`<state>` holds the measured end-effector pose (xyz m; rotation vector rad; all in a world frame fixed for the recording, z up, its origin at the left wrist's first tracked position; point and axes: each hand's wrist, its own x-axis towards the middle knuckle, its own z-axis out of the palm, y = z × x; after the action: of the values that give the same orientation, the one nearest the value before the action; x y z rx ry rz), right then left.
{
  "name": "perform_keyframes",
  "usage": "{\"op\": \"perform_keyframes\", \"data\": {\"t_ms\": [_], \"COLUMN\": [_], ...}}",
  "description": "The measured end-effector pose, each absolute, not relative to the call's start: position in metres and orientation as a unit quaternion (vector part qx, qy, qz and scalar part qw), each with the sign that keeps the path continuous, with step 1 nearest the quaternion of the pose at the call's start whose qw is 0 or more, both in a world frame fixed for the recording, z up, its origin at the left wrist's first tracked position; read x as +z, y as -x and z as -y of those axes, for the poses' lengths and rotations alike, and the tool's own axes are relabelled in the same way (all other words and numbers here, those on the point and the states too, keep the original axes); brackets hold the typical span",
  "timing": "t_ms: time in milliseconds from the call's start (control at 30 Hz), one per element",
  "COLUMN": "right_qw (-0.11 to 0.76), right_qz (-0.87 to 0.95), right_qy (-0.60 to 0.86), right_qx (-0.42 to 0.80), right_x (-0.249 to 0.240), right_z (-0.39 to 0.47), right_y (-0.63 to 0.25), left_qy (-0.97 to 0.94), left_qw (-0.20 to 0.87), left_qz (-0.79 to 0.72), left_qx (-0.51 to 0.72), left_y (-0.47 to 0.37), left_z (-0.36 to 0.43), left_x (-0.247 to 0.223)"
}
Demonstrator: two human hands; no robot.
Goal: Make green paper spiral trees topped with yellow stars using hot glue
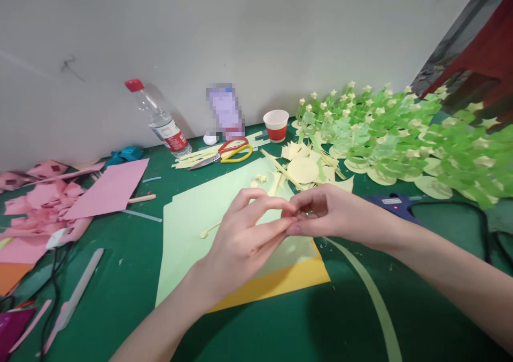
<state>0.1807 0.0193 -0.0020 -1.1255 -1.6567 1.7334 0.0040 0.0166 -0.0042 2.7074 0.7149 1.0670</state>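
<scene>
My left hand (244, 234) and my right hand (324, 210) meet above the stacked paper, fingertips pinched together. Whatever is between them is hidden by the fingers. A long pale green paper strip (374, 303) curves from beneath my right hand toward the near edge; whether it reaches the fingers I cannot tell. Below the hands lie light green sheets (188, 212) with a yellow-orange sheet (280, 285) under them. Small cream folded paper stars (260, 178) rest on the green paper. A thin stem with a star tip (204, 235) lies left of my left hand.
Scissors (224, 154), a water bottle (166, 127), a phone (226, 108) and a paper cup (276, 126) stand or lie along the wall. Cream scraps (304, 168), star-topped green paper plants (372, 132) and a blue glue gun (390, 206) are rightward. Pink paper (110, 188) and cables (52, 282) lie left.
</scene>
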Motion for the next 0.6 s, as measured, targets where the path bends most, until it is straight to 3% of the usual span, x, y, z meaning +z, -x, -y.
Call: {"op": "perform_keyframes", "data": {"t_ms": [267, 400, 467, 567, 600], "right_qw": [0.123, 0.078, 0.154, 0.369, 0.401], "right_qz": [0.697, 0.745, 0.721, 0.595, 0.565], "right_qy": [0.394, 0.426, 0.420, 0.407, 0.411], "right_qx": [0.586, 0.507, 0.530, 0.587, 0.593], "right_x": [0.006, 0.013, 0.012, 0.004, 0.000], "right_z": [-0.025, -0.033, -0.038, -0.042, -0.040], "right_y": [-0.194, -0.223, -0.232, -0.218, -0.205], "left_qy": [-0.840, -0.744, -0.701, -0.618, -0.580], "left_qw": [0.238, 0.317, 0.357, 0.412, 0.427], "left_qz": [-0.335, -0.382, -0.361, -0.300, -0.281], "left_qx": [0.355, 0.448, 0.501, 0.599, 0.634], "left_y": [-0.001, 0.016, 0.023, 0.019, 0.013], "left_z": [-0.016, -0.024, -0.028, -0.033, -0.034], "left_x": [0.007, 0.015, 0.019, 0.023, 0.023]}}
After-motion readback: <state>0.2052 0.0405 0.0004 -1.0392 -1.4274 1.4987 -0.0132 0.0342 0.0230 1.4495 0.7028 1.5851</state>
